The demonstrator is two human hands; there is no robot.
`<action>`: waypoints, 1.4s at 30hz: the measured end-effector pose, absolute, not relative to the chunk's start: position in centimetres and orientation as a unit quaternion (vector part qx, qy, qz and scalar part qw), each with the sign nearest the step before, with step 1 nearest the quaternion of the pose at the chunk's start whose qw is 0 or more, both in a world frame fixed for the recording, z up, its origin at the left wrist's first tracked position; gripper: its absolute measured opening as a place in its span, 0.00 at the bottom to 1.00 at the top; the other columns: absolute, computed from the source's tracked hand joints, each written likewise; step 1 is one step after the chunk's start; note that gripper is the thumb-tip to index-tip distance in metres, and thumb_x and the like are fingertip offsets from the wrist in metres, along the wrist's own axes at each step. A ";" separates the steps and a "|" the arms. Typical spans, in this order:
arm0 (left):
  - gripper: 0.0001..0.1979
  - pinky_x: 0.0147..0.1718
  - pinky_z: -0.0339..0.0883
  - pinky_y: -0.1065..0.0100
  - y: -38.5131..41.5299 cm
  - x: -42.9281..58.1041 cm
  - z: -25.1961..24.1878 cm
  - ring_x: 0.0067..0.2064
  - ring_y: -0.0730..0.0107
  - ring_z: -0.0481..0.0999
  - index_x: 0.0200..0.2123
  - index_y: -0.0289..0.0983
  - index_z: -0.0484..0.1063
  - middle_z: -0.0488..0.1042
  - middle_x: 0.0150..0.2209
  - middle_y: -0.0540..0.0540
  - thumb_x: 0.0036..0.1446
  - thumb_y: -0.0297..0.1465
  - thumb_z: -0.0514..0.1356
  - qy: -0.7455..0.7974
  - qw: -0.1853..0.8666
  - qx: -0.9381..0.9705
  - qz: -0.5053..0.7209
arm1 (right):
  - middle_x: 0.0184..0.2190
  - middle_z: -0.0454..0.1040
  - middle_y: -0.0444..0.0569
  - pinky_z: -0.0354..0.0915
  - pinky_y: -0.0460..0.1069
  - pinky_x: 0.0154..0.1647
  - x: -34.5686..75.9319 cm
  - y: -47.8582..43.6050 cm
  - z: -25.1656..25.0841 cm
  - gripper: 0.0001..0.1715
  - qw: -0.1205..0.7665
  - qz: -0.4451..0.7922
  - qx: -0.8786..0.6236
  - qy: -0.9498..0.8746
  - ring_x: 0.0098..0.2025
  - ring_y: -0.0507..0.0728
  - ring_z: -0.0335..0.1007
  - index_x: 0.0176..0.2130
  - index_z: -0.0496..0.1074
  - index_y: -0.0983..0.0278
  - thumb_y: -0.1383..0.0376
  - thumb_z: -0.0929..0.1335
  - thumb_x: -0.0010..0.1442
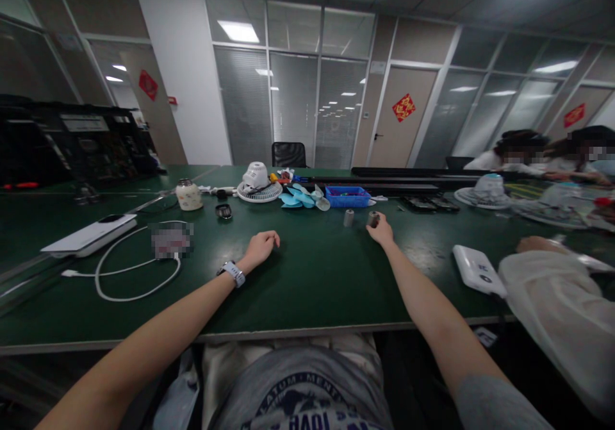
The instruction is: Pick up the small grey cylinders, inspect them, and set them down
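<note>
My right hand [381,230] reaches far across the green table [307,282] and closes its fingers on a small dark cylinder [373,218]. A second small grey cylinder [348,218] stands upright just left of it. My left hand [260,248], with a watch [232,272] on the wrist, rests on the table with its fingers curled loosely and nothing in them. Beyond the cylinders lie a light blue fan blade [302,198], a blue tray [346,196] and a white fan head [258,183].
A white power bank [90,234] with a looped white cable [129,276] lies at the left. A white jar [189,195] stands behind it. Another white device [478,270] lies at the right beside a co-worker's arm [557,302]. More people sit at the far right with fan parts.
</note>
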State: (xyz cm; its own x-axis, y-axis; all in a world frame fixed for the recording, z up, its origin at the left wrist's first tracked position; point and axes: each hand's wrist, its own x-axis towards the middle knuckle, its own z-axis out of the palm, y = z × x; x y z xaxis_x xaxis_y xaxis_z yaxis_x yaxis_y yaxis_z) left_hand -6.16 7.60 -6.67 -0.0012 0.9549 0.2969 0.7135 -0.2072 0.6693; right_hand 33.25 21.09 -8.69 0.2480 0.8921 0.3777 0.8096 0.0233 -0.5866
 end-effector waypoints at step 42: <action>0.14 0.27 0.58 0.69 7.4 -6.0 -6.6 0.25 0.69 0.68 0.24 0.37 0.72 0.69 0.22 0.50 0.51 0.28 0.47 0.602 0.168 0.686 0.372 | 0.66 0.46 0.57 0.32 0.73 0.61 25.7 19.5 -7.6 0.29 0.325 -0.189 -0.671 -0.640 0.67 0.71 0.29 0.40 0.78 0.66 0.45 0.66 0.54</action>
State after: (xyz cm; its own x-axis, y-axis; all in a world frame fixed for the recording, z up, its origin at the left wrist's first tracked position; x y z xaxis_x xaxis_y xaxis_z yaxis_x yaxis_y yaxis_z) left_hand -6.04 7.37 -6.61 -0.0024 0.9514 0.3080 0.7019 -0.2178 0.6781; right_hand 25.67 19.54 -7.63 0.1104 0.7357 0.6682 0.9805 0.0293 -0.1943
